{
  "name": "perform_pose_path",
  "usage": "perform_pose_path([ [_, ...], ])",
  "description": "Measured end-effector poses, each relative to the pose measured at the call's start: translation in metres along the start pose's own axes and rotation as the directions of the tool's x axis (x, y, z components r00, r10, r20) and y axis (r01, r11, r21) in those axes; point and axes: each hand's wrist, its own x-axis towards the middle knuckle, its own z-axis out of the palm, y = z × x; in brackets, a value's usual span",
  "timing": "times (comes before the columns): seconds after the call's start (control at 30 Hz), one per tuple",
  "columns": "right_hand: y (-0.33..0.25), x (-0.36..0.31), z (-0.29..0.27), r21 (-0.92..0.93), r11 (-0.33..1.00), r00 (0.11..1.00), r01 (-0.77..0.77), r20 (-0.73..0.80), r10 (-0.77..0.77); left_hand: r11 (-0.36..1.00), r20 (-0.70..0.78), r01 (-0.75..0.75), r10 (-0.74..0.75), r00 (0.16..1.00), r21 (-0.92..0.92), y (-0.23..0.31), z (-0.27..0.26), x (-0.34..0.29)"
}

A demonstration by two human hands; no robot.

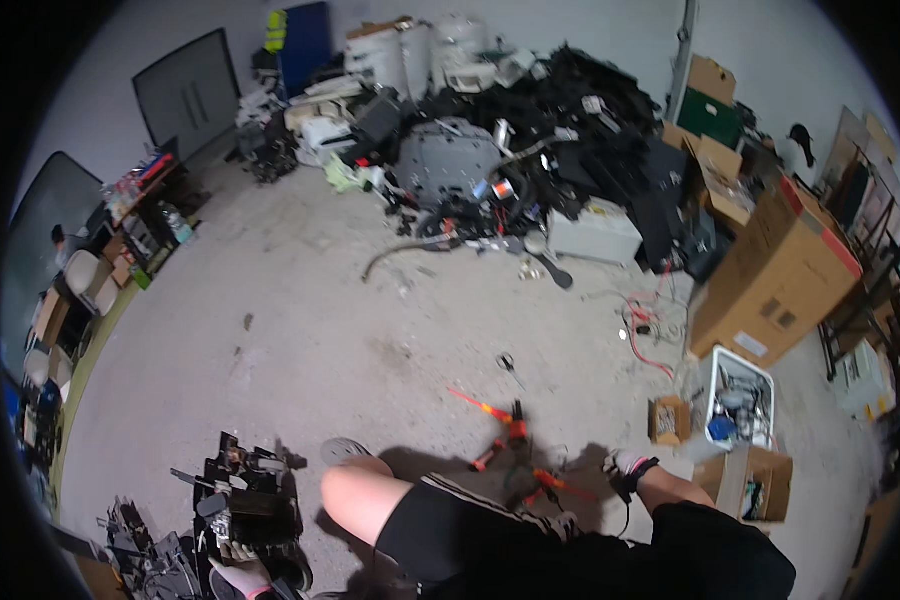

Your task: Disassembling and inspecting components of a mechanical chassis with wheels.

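Note:
At lower left my left hand [240,573], in a pale glove, has its fingers closed on the near edge of a black mechanical assembly [260,510] with metal parts on top. My right hand [628,464], also gloved and with a dark band at the wrist, is held out over the floor at the right of my legs. Its fingers are too small and blurred to read. Between my legs and beyond lie an orange-red screwdriver [483,405], a red-and-black tool [515,425] and another orange-red tool [560,484].
More black parts [140,545] lie left of the assembly. At right stand a small carton [669,420], a white bin [713,400] of metal parts, an open box [770,470] and a tall carton [770,270]. Red cables [642,318] lie nearby. A large scrap heap [590,130] fills the back.

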Motion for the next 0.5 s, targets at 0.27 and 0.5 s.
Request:
perform_pose_path([
  [0.27,-0.387,-0.14,0.292,0.283,0.85,0.87,0.444,0.092,-0.485,0.989,0.085,-0.137,0.133,0.988,0.052,0.03,0.061,-0.112],
  [0.5,-0.395,-0.137,0.45,-0.298,0.693,0.743,0.657,0.413,-0.527,0.99,0.452,-0.04,0.098,0.887,-0.136,0.053,-0.01,-0.056],
])
